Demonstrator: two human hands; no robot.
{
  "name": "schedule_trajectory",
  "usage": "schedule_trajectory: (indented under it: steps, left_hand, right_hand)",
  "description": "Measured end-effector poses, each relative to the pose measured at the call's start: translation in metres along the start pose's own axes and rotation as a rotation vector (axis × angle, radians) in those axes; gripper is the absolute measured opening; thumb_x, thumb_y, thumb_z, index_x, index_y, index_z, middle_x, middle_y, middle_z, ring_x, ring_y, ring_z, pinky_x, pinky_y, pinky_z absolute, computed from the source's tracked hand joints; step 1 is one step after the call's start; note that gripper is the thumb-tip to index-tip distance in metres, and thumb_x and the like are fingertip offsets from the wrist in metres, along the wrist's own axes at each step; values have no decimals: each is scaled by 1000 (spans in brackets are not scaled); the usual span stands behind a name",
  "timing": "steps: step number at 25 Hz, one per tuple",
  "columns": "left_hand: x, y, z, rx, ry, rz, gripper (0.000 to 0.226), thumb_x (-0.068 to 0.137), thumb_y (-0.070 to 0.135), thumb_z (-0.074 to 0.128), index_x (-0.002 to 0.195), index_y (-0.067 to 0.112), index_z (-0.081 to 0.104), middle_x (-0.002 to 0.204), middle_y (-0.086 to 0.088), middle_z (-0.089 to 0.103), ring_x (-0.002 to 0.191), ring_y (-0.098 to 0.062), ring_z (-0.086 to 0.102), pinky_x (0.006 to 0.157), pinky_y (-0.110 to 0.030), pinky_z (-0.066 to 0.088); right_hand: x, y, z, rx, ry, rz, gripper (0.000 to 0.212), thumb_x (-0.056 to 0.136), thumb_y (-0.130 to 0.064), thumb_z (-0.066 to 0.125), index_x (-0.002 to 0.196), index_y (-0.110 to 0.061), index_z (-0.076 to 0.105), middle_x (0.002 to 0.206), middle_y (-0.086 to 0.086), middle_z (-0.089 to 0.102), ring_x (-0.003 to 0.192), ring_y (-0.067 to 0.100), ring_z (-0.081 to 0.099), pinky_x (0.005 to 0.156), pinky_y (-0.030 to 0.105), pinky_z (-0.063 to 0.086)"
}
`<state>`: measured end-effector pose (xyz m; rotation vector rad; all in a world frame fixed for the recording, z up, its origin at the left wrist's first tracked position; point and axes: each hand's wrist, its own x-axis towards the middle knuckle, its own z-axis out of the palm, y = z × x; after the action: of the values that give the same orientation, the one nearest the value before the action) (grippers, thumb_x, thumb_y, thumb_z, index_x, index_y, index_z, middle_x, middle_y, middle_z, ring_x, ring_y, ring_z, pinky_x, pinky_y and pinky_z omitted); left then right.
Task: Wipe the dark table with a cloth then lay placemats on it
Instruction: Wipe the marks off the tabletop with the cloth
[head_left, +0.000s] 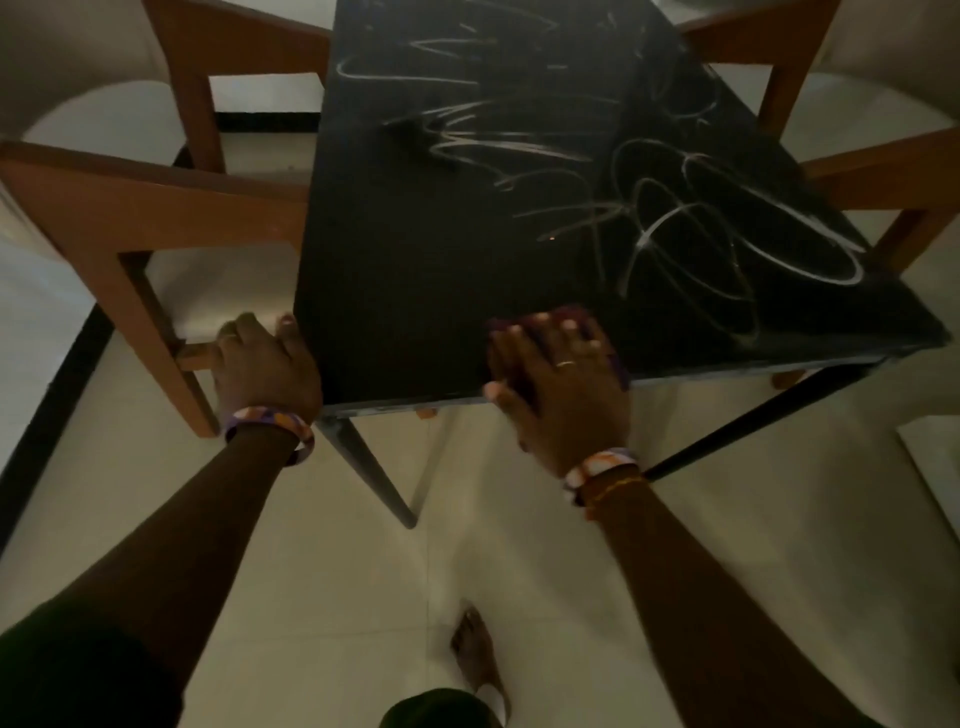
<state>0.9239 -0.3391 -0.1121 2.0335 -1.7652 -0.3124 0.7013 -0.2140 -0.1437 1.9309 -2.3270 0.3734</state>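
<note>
The dark table (415, 249) fills the middle of the view, its top streaked with pale wet wipe marks. A dark purple cloth (574, 314) lies at the table's near edge. My right hand (558, 379) presses flat on the cloth with fingers spread and straight. My left hand (265, 364) grips the table's near left corner, thumb on the top and fingers curled over the side. No placemats are in view.
A wooden chair with a pale seat (156, 208) stands tight against the table's left side. Another wooden chair (857, 145) stands at the right. A small dark object (421, 137) lies on the tabletop further back. My bare foot (478, 654) is on the pale tiled floor.
</note>
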Motion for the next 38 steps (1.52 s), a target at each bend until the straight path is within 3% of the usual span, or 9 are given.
schedule_trajectory:
  steps: [5, 8, 12, 15, 20, 28, 32, 35, 38]
  left_hand:
    - [-30, 67, 3, -10, -100, 428, 52, 97, 39, 33, 138, 6, 36, 149, -17, 29, 139, -30, 24, 115, -45, 18]
    - [-47, 95, 24, 64, -174, 547, 54, 97, 40, 33, 140, 8, 33, 152, -15, 24, 142, -27, 18, 116, -41, 12]
    - [-56, 126, 50, 83, -247, 511, 55, 99, 38, 27, 144, 7, 24, 154, -14, 18, 144, -26, 12, 116, -40, 6]
    - [-52, 136, 58, 123, -263, 468, 58, 99, 40, 25, 145, 7, 20, 155, -14, 16, 144, -26, 10, 116, -39, 4]
    - [-56, 131, 69, 206, -334, 431, 58, 99, 41, 22, 146, 6, 19, 155, -15, 13, 145, -27, 8, 116, -40, 4]
    - [-59, 134, 69, 233, -289, 401, 56, 99, 39, 23, 144, 5, 23, 155, -15, 16, 144, -27, 10, 116, -40, 3]
    - [-65, 142, 63, 269, -219, 330, 57, 99, 39, 24, 145, 6, 22, 156, -15, 10, 145, -28, 3, 116, -41, 0]
    - [-96, 152, 63, 40, -25, 111, 64, 96, 42, 34, 148, 10, 14, 157, -14, -2, 144, -30, -7, 114, -44, -5]
    - [-136, 180, 67, -332, 55, -323, 81, 92, 43, 44, 149, 16, -6, 155, -12, -18, 143, -31, -13, 114, -51, -3]
  right_hand:
    - [1, 140, -43, -87, -220, 618, 67, 93, -57, 29, 150, -25, 19, 158, 10, 13, 144, 35, 9, 115, 55, 9]
    - [22, 103, -33, -161, -276, 391, 67, 91, -55, 18, 152, -27, 10, 159, 9, 4, 145, 35, 1, 115, 57, 3]
    - [41, 22, -14, 86, -269, 106, 71, 96, -50, 36, 151, -25, -1, 159, 6, 6, 146, 27, 3, 116, 45, -2]
    - [41, 73, -22, 57, -207, 233, 74, 92, -53, 43, 151, -23, 11, 158, 6, 12, 146, 26, 6, 117, 48, 0]
    - [42, 161, -51, -57, -362, 603, 64, 96, -58, 26, 151, -35, 3, 159, 4, -13, 143, 35, -15, 112, 62, -8]
    - [69, 68, -14, -31, -321, 47, 70, 94, -59, 29, 151, -27, 3, 159, 7, -5, 146, 29, -6, 115, 46, -7]
    - [53, 177, -36, -35, -263, 299, 70, 94, -59, 29, 152, -27, 6, 160, 6, -3, 146, 30, -4, 117, 52, 0]
    - [46, 227, -54, -28, -257, 576, 70, 96, -56, 29, 152, -21, 6, 159, 12, -7, 144, 37, -8, 115, 56, -2]
    - [54, 189, -39, -36, -221, 356, 68, 96, -52, 32, 151, -16, 14, 159, 12, 3, 144, 38, -1, 115, 57, 2]
